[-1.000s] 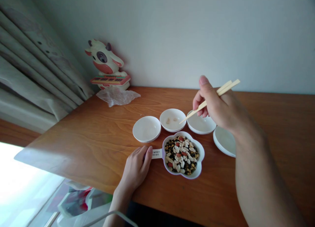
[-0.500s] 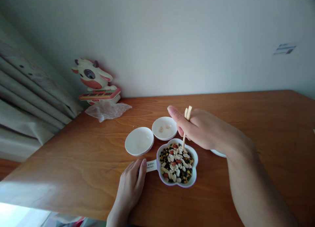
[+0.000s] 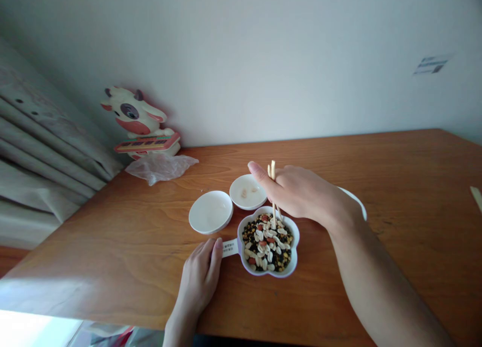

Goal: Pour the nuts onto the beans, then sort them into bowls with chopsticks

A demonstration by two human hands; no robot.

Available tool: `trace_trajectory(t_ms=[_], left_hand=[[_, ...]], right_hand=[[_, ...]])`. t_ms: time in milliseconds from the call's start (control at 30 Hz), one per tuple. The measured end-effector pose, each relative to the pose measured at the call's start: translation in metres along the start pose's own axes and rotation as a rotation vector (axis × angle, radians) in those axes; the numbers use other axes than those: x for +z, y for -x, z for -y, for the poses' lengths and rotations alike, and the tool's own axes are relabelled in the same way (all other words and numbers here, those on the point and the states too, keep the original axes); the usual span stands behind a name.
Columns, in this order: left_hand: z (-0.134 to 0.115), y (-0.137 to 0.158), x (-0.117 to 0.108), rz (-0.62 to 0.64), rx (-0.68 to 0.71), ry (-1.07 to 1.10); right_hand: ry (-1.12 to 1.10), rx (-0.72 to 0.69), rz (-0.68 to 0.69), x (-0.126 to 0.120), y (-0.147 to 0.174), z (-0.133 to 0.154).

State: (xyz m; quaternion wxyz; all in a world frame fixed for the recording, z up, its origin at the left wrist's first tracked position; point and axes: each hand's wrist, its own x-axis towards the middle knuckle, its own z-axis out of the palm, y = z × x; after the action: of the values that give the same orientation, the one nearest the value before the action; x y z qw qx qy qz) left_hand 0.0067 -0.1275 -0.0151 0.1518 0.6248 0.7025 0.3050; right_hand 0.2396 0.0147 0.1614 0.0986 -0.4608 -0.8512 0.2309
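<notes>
My left hand (image 3: 200, 275) is closed around the handle (image 3: 229, 248) of a flower-shaped bowl (image 3: 296, 246) with a pale purple rim. Inside the bowl lie shelled peanuts (image 3: 269, 256), pale and reddish, over black and yellow grains. Above its far edge, my right hand (image 3: 305, 194) grips a pair of wooden chopsticks (image 3: 274, 214), their tips down among the peanuts. Just beyond the flower-shaped bowl are two white bowls: the left bowl (image 3: 211, 214) looks bare inside, while the right bowl (image 3: 246, 186) has a few small pale bits in it.
A white dish (image 3: 357, 199) is mostly hidden behind my right wrist. At the back left of the wooden table (image 3: 124, 266) stand a cow toy with a keyboard (image 3: 145, 121) and a crumpled plastic bag (image 3: 161, 168). A curtain (image 3: 45, 161) hangs at the left; a wall (image 3: 282, 61) rises behind.
The chopsticks have shifted a little left within the bowl, and their tips now show slightly apart. My left hand keeps its hold on the handle. The whole view has shifted slightly.
</notes>
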Motion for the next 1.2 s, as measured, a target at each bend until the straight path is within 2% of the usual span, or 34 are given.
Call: trace_trajectory(t_ms=[267,767,1033,1200], left_hand=[[-0.003,0.0,-0.002,0.008,-0.01,-0.001],[-0.001,0.0,-0.001,0.018,-0.014,-0.003],[0.002,0.0,0.0,0.041,-0.02,-0.01],[-0.001,0.0,-0.001,0.04,-0.031,-0.005]], right_hand=[[0.101,-0.107,-0.024,0.005,-0.007,-0.006],[0.016,-0.059,-0.171,0.005,-0.014,-0.004],[-0.181,-0.128,-0.353,-0.008,-0.006,-0.003],[-0.28,-0.154,-0.495,-0.008,-0.011,-0.005]])
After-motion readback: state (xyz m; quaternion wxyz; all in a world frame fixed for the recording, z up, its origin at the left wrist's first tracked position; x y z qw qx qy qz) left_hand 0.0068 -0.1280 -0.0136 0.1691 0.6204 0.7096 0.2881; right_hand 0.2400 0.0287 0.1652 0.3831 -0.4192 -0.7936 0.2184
